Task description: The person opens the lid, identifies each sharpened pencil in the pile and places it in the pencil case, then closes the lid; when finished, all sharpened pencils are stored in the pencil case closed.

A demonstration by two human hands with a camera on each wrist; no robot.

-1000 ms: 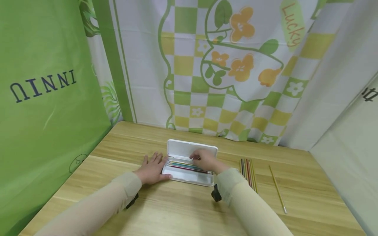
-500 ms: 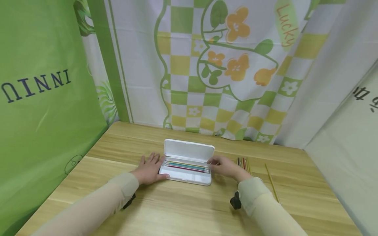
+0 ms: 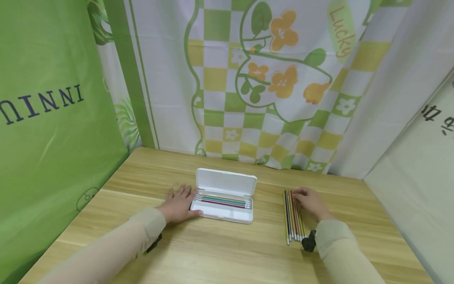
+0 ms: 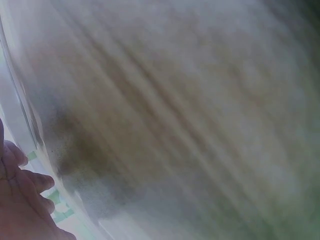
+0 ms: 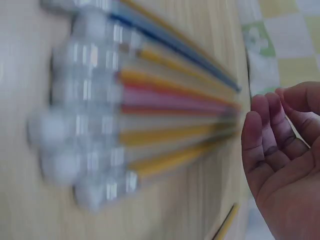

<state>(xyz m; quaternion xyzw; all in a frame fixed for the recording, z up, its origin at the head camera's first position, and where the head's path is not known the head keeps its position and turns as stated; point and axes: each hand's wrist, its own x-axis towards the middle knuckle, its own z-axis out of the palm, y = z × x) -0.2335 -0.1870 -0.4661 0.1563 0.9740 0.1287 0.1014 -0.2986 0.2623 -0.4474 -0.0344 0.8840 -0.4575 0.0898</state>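
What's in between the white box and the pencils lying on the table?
Nothing but bare table! The head view shows just wood between the box and the loose pencils.

We see a row of slender wooden pencils (image 5: pixel 172 98) in yellow, blue and pink-red, lying on a pale wood-grain desk (image 5: pixel 185 205), their shafts narrowing together toward the right. Nearest us, their rounded white erasers (image 5: pixel 50 129) and silvery ferrules (image 5: pixel 92 90) blur. At right, a bare right grip (image 5: pixel 290 175) curves its fingers near the far ends; we cannot tell whether they touch. Beyond hangs green, yellow and white checked cloth (image 5: pixel 280 40).
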